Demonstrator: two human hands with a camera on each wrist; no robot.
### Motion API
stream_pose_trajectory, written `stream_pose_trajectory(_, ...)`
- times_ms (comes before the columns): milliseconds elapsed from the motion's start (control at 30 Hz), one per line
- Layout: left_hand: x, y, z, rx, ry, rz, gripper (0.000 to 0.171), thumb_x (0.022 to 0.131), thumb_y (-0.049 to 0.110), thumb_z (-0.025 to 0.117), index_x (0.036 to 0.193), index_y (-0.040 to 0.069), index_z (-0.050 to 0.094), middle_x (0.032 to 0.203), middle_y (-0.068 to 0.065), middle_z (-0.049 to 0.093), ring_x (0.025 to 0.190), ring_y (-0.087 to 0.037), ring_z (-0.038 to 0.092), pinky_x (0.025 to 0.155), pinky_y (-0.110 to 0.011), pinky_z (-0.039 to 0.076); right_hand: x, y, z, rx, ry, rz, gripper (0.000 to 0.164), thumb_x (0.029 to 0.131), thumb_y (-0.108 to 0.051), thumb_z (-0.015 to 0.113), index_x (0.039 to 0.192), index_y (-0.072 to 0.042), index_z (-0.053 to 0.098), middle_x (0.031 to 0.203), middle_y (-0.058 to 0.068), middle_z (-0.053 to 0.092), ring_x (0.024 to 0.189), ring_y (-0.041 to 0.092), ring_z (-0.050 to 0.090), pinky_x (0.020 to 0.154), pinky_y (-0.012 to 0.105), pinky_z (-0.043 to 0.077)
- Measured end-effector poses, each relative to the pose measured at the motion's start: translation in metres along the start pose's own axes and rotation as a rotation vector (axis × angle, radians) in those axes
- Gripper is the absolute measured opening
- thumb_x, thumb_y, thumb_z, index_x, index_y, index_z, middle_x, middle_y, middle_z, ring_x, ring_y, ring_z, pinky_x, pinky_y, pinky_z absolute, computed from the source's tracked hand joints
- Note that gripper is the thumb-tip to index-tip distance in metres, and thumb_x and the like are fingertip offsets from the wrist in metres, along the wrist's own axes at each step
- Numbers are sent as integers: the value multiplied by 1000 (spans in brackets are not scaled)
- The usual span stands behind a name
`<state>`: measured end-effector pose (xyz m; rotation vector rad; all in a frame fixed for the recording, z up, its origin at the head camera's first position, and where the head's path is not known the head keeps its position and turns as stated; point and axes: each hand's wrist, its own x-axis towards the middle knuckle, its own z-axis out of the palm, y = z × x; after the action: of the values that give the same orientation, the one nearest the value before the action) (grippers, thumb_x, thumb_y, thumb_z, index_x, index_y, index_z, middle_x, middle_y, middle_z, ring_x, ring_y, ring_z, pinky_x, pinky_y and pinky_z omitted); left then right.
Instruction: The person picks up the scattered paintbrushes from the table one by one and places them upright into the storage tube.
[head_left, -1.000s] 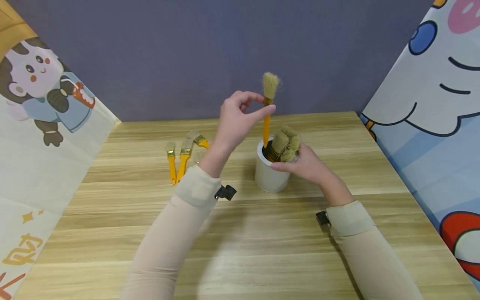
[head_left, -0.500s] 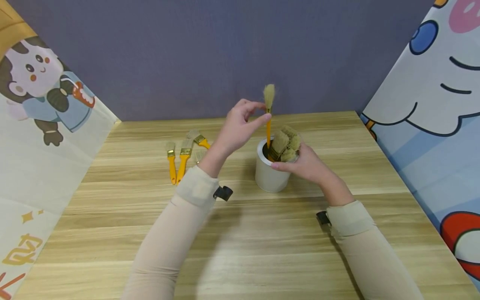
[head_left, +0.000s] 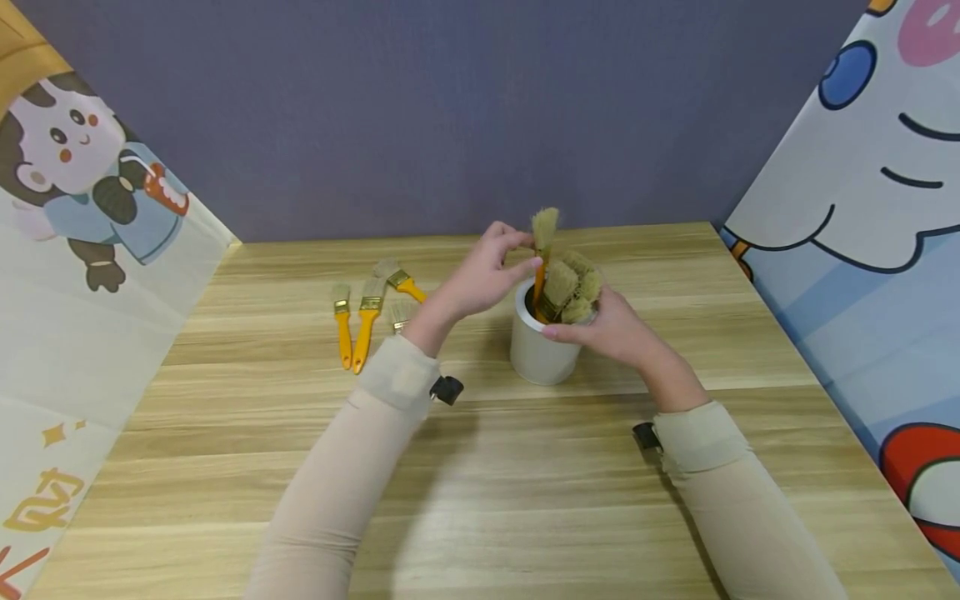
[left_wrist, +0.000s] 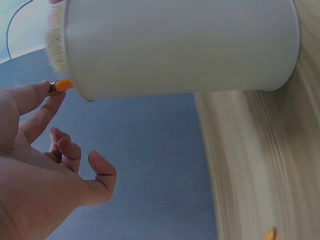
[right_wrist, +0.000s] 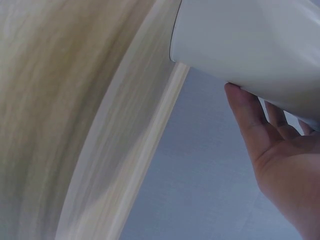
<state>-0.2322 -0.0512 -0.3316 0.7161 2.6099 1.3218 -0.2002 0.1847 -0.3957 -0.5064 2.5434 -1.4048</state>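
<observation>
Between thumb and forefinger my left hand (head_left: 489, 271) pinches a paintbrush (head_left: 545, 227) near its metal band, bristles up. Its orange handle reaches down inside the rim of a white cylindrical container (head_left: 543, 358). In the left wrist view, the handle (left_wrist: 65, 84) shows at the container's rim while the other fingers stay loosely bent. My right hand (head_left: 618, 327) grips the container's right side, thumb at the front rim; the right wrist view shows fingers (right_wrist: 245, 112) against its wall. Several paintbrushes (head_left: 573, 287) stand in the container, bristles up, leaning toward the right hand.
Left of the container, several orange-handled paintbrushes (head_left: 366, 325) lie on the wooden table (head_left: 480, 500), one partly hidden by my left wrist. A grey-blue panel (head_left: 450, 117) rises behind the table, with printed cartoon panels at both sides.
My left hand has come down with the paintbrush, so the handle sits deeper in the container. The right hand and container have stayed in place.
</observation>
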Motion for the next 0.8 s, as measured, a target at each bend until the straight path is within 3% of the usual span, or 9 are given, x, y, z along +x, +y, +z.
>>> stream_pose_trajectory(367,1,-9,9,37,-69,-17,47,110,26,59,151,4,56,144,-16,48,134,-33,50,114,-51,45,1,1,0,15,-8,-4,96,91,-39,85,166,-14,29,165,14,44,152,38,44,125,63,33)
stream_pose_trajectory(533,1,-10,10,50,-66,-29,51,109,28,61,153,3,54,148,-17,48,133,-32,50,110,-48,47,0,1,0,18,-13,4,97,92,-40,84,167,-15,29,166,14,43,153,37,44,125,63,34)
stream_pose_trajectory(700,1,-8,11,35,27,-5,42,105,28,68,140,3,66,134,-15,54,112,-28,50,94,-40,44,1,2,-1,10,-12,1,94,92,-40,84,166,-15,31,166,14,44,153,38,43,125,63,33)
stream_pose_trajectory(800,1,-6,12,32,81,11,32,103,27,73,127,6,74,124,-12,57,109,-27,52,90,-36,43,1,2,-1,7,-12,-6,94,92,-39,84,166,-15,31,166,15,44,153,38,44,125,64,33)
